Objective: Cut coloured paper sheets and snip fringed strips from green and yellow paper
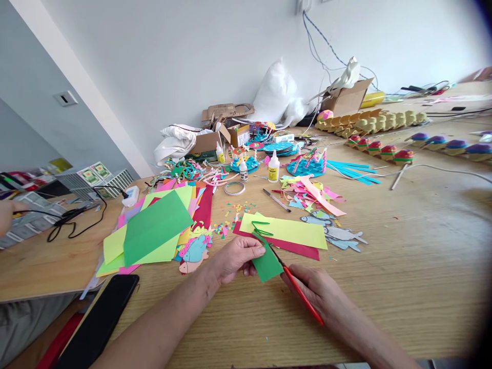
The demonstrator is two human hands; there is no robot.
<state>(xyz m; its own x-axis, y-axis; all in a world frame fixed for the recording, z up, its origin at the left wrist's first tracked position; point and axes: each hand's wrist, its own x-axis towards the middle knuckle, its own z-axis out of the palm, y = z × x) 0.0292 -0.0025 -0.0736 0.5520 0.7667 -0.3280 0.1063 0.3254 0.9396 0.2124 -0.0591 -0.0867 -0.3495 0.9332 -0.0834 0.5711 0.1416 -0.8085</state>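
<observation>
Between thumb and fingers, my left hand (236,258) pinches a small piece of green paper (268,266). Red-handled scissors (302,293) are gripped in my right hand (318,288), their blades at the upper right edge of the green piece. Thin green paper strips (261,230) rest just beyond my left fingertips. They lie over a yellow paper strip (295,230), and a dark red paper strip (302,249) sticks out from under it. My right fingers are partly hidden by the scissors' handle.
Stacked coloured sheets (157,225) and paper fish (196,251) lie to the left, with a black phone (100,318) nearer me. Beyond are a glue bottle (273,168), a pen (277,200), paper scraps (307,193) and grey paper fish (344,234). Egg cartons (388,123) stand back right.
</observation>
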